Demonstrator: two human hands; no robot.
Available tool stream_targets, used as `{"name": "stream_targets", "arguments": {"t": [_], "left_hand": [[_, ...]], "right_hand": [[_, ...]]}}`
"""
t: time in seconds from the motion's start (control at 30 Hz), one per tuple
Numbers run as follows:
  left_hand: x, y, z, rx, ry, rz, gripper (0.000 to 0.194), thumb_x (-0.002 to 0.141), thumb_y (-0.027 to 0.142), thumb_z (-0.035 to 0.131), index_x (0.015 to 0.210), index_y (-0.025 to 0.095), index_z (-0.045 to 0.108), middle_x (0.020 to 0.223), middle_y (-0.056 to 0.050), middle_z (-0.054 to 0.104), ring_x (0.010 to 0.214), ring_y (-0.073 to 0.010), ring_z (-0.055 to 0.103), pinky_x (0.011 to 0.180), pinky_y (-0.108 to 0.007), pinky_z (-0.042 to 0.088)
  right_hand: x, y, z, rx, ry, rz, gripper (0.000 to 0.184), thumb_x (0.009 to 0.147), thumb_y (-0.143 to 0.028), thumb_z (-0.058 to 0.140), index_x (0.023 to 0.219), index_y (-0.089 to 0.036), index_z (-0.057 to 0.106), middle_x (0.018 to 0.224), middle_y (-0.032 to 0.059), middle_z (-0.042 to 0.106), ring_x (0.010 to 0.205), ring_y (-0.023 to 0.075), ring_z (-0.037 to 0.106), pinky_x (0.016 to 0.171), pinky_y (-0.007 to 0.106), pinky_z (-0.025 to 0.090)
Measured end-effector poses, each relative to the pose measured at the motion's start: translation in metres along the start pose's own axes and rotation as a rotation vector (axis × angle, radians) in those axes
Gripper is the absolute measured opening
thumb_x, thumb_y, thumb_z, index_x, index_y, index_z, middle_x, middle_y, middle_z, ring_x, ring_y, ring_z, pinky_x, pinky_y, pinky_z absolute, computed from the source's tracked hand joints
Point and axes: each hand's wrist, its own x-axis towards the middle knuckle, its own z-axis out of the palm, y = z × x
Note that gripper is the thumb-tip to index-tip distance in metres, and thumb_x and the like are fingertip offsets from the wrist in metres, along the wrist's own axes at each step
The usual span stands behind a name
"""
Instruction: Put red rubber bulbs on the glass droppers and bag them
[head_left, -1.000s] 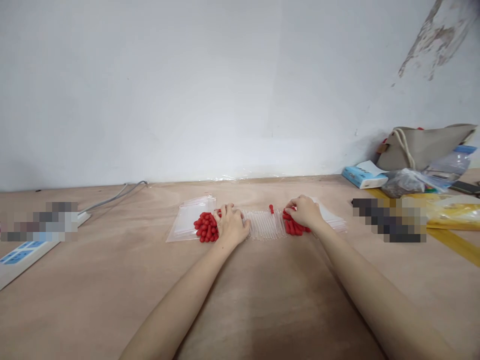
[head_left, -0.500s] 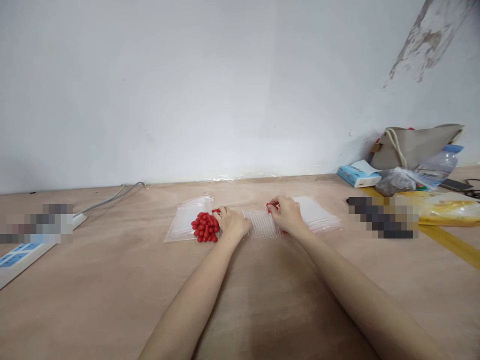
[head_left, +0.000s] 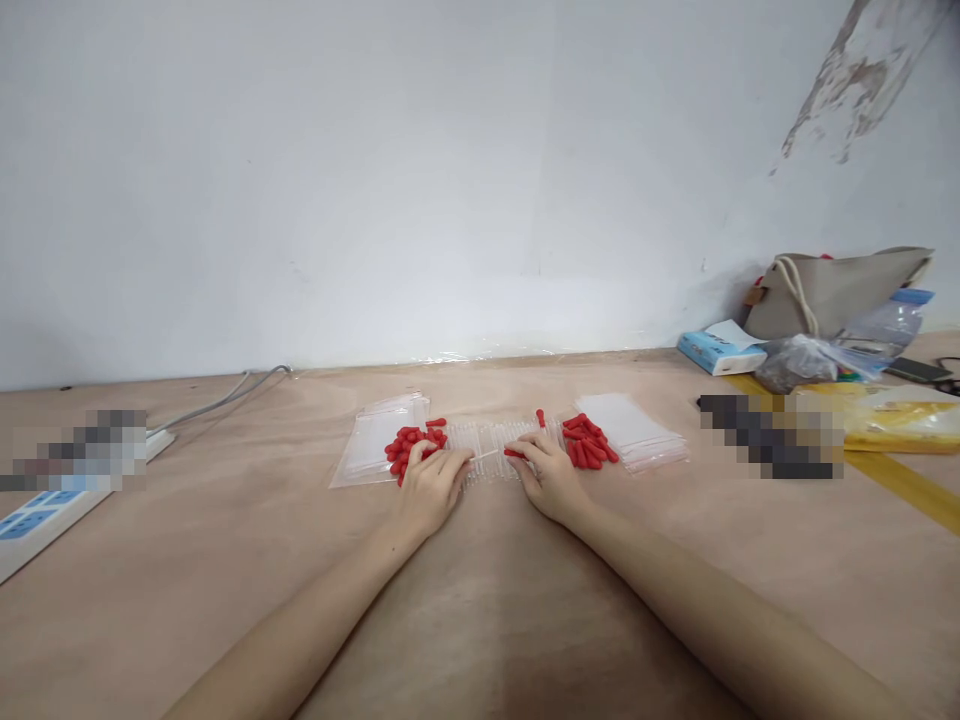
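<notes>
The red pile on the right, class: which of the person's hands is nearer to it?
Right. The right hand is just left of the right red pile, slightly nearer the person; the left hand is farther left, by the left red pile.

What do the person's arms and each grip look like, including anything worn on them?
The left arm and right arm are bare, with no sleeve in view, and slim toward the narrow end. The left grip and right grip are ungloved human hands. No watch or bracelet shows.
</notes>
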Motion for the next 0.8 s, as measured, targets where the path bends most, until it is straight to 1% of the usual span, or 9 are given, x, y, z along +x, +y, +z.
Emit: {"name": "stream_targets", "arguments": {"t": [0.07,0.17,0.33,0.57,0.67,0.8], "left_hand": [[-0.0062,-0.0014,0.0027,-0.030,0.049,0.032,0.017,0.087,0.018,0.042,0.099,0.019,0.054,0.089,-0.003,0.066,0.074,-0.0135,0.057,0.081,-0.033,0.032],[-0.0080,0.0020,0.0048,-0.039,0.038,0.033,0.021,0.086,0.015,0.043,0.101,0.020,0.056,0.095,-0.003,0.065,0.080,-0.0143,0.056,0.079,-0.032,0.033],[-0.0076,0.0069,0.0026,0.002,0.014,0.030,0.021,0.085,0.015,0.043,0.098,0.021,0.058,0.093,-0.003,0.065,0.078,-0.0149,0.055,0.077,-0.033,0.033],[-0.0079,0.0045,0.0020,-0.003,0.005,0.021,0.023,0.085,0.015,0.042,0.098,0.022,0.059,0.092,-0.003,0.064,0.077,-0.0152,0.055,0.078,-0.034,0.032],[-0.0078,0.0030,0.0022,-0.034,0.002,0.039,0.026,0.085,0.012,0.041,0.099,0.023,0.060,0.091,-0.003,0.064,0.077,-0.0149,0.055,0.078,-0.035,0.031],[-0.0078,0.0022,0.0020,-0.078,-0.006,0.056,0.029,0.086,0.011,0.037,0.099,0.022,0.060,0.089,-0.004,0.065,0.077,-0.0153,0.054,0.075,-0.035,0.030]], "right_hand": [[-0.0014,-0.0014,-0.0018,0.030,-0.018,-0.013,0.018,0.082,-0.019,0.045,0.096,-0.020,0.057,0.086,0.0065,0.055,0.080,0.0164,0.052,0.071,0.031,0.045],[-0.0016,-0.0030,-0.0038,0.086,-0.051,-0.031,0.018,0.082,-0.021,0.046,0.096,-0.021,0.058,0.085,0.0065,0.055,0.078,0.0160,0.053,0.069,0.031,0.046],[-0.0005,-0.0048,-0.0056,0.155,-0.082,-0.044,0.018,0.082,-0.020,0.045,0.096,-0.020,0.056,0.086,0.0065,0.054,0.079,0.0153,0.053,0.069,0.030,0.046],[-0.0001,-0.0057,-0.0074,0.180,-0.088,-0.038,0.014,0.082,-0.020,0.046,0.092,-0.019,0.055,0.087,0.0066,0.052,0.080,0.0149,0.052,0.071,0.029,0.045],[0.0002,-0.0058,-0.0080,0.184,-0.115,-0.060,0.013,0.082,-0.020,0.046,0.092,-0.018,0.055,0.085,0.0062,0.055,0.080,0.0145,0.052,0.071,0.029,0.045],[0.0005,-0.0049,-0.0078,0.174,-0.120,-0.071,0.012,0.083,-0.023,0.045,0.089,-0.018,0.056,0.080,0.0054,0.058,0.075,0.0143,0.053,0.067,0.028,0.045]]}}
